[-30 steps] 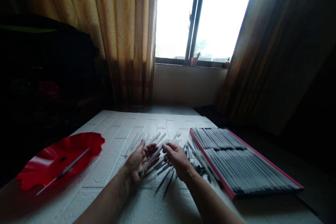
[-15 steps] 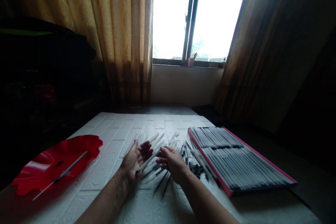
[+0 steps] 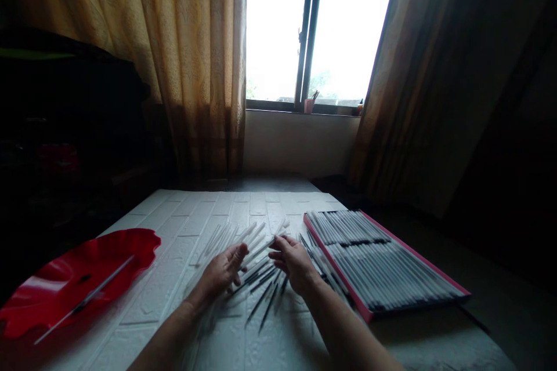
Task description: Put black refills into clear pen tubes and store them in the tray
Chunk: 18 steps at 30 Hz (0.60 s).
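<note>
My left hand (image 3: 224,269) is over the left part of the loose pen parts, its fingers curled and partly hidden; whether it holds anything is unclear. My right hand (image 3: 292,258) pinches the end of a pale pen tube (image 3: 263,248) that slants down toward my left hand. Clear tubes (image 3: 215,240) lie beyond and left of my hands. Dark thin refills (image 3: 267,304) are spread on the white brick-patterned table (image 3: 174,278) between my forearms.
A pink-edged box (image 3: 400,278) holding rows of pens sits on the right. On the left is a red wavy-rimmed dish (image 3: 56,269) with a pen (image 3: 93,293) across it. A small pink cup (image 3: 308,105) stands on the windowsill.
My left hand has turned from palm up to back up. My right hand stays pinched on the tube, whose lower end no longer rests visibly on my left palm. The view has shifted slightly.
</note>
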Each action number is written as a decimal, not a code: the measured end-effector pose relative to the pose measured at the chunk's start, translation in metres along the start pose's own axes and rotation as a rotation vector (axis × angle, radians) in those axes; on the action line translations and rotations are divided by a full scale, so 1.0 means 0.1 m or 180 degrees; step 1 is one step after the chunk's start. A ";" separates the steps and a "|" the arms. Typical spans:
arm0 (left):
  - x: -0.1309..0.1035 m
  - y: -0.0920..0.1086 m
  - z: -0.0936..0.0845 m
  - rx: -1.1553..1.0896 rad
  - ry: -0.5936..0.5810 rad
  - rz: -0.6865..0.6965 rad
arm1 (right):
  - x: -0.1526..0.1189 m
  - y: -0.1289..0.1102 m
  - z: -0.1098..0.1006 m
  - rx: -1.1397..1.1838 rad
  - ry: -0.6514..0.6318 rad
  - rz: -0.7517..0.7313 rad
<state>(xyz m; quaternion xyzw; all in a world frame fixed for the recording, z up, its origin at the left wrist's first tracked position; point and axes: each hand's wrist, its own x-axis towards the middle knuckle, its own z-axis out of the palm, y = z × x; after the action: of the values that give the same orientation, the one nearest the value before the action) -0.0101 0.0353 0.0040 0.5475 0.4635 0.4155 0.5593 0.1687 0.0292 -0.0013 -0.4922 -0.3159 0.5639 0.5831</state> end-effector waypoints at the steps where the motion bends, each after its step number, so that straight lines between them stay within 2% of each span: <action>1: -0.01 -0.01 0.02 0.0194 -0.0087 0.0033 | 0.01 0.00 -0.03 0.0002 0.0027 -0.0041; 7: -0.07 0.02 0.11 0.0972 -0.0305 0.0634 | 0.04 0.06 -0.09 -0.0018 0.0051 -0.0163; 11: -0.07 0.08 0.03 0.1370 -0.0007 0.0817 | 0.05 0.08 -0.10 -0.0062 0.0035 -0.0162; 14: -0.05 0.21 -0.20 0.1682 0.0476 0.0754 | 0.05 0.07 -0.14 -0.0105 0.0034 -0.0187; 16: -0.07 0.36 -0.45 0.1898 0.0777 0.0648 | 0.05 0.06 -0.18 -0.0138 0.0028 -0.0209; 18: -0.13 0.54 -0.77 0.2121 0.1088 0.0581 | 0.03 0.07 -0.21 -0.0175 -0.0004 -0.0230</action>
<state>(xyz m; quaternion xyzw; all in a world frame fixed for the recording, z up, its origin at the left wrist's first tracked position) -0.0856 0.0433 0.0608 0.6611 0.6090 0.3754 0.2261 0.1860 0.0272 -0.0146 -0.4959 -0.3492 0.5339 0.5891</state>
